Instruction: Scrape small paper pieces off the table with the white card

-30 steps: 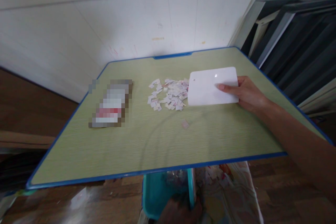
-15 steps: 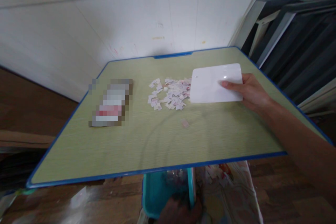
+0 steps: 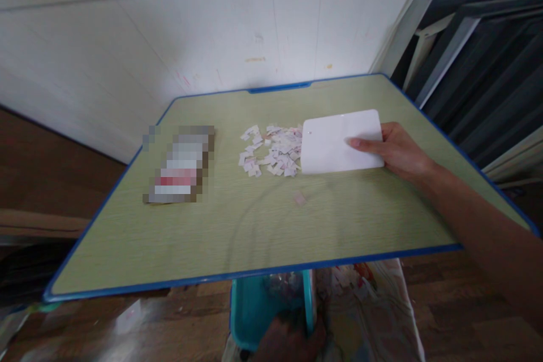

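Note:
My right hand is closed around the right end of a white plastic board with rounded corners and a small hole. Its thumb presses on the upper face. The board's left edge meets a pile of small torn paper scraps, hiding the pile's right side. One pinkish scrap lies apart, nearer the front. At the bottom, a dim skin-coloured shape overlaps the right rim of a teal basin. It may be my left hand, but shadow hides its fingers.
A blurred-out flat rectangular item lies left on the green, blue-edged table. A white wall rises behind, dark panels lean at right. Below, more scraps lie on a patterned cloth; the basin holds a clear plastic bag.
My right hand has brought the white board slightly left and toward the front, closer over the pile. The paper scraps look the same. The dim shape at the basin has barely moved.

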`<state>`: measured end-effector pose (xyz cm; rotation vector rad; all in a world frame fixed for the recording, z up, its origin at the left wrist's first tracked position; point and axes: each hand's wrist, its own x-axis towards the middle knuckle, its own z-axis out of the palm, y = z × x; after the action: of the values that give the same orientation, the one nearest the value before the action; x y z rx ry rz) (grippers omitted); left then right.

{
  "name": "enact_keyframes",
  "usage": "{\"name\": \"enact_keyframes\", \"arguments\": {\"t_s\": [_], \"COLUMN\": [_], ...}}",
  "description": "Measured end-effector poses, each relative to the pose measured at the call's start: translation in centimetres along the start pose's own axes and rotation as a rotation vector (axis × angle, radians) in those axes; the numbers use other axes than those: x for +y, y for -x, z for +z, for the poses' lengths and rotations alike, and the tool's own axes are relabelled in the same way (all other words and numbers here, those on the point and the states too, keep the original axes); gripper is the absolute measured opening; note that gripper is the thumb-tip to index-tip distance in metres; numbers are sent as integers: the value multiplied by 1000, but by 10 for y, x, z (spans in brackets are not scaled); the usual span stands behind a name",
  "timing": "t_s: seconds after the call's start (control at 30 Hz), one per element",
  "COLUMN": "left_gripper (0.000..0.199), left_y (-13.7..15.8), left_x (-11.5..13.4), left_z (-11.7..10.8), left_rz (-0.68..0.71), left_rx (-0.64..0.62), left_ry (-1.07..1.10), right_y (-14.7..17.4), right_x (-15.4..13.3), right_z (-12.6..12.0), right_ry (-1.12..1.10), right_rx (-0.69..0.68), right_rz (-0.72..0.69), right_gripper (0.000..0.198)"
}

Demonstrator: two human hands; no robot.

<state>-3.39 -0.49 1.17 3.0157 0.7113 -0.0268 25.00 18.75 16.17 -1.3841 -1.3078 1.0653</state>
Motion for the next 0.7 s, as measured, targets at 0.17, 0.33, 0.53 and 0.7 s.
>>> {"name": "enact_keyframes", "arguments": {"t_s": [0.17, 0.33, 0.53, 0.7], "left_gripper": [44, 38, 47, 43], "left_y": [1, -3, -3, -3], "left_x": [1, -1, -2, -1], "left_z": [4, 2, 0, -3], "left_rz": [-1, 9, 27, 15], "left_rx": [29, 34, -64, -55], "left_ry": [-6, -19, 25, 26], "right_y": [5, 12, 25, 27], "right_x": [-1, -4, -5, -5], "right_z": [9, 22, 42, 48], "right_ry": [154, 163, 101, 26], "right_rx": [-165, -304, -468, -574], "right_rz": [-39, -93, -92, -36], "right_gripper": [25, 25, 29, 28]}}
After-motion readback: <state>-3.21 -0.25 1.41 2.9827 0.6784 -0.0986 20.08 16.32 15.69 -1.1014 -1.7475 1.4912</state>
